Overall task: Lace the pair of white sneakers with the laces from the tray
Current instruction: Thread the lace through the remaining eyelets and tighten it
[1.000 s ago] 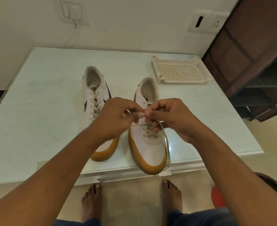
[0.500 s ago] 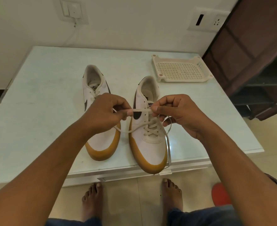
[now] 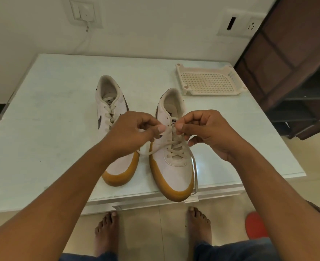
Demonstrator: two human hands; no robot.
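The left hand (image 3: 134, 132) and right hand (image 3: 208, 131) each pinch the lace (image 3: 175, 150) between thumb and forefinger, tips almost meeting over the tongue of the right sneaker (image 3: 174, 172). It stands on the table (image 3: 42, 129) beside the laced left sneaker (image 3: 103, 112), well clear of the tray (image 3: 181, 78). The step looks like feeding an upper eyelet: hold close to the tip, keep the flat lace untwisted, and draw both sides even so the tail hanging past the toe doesn't drag.
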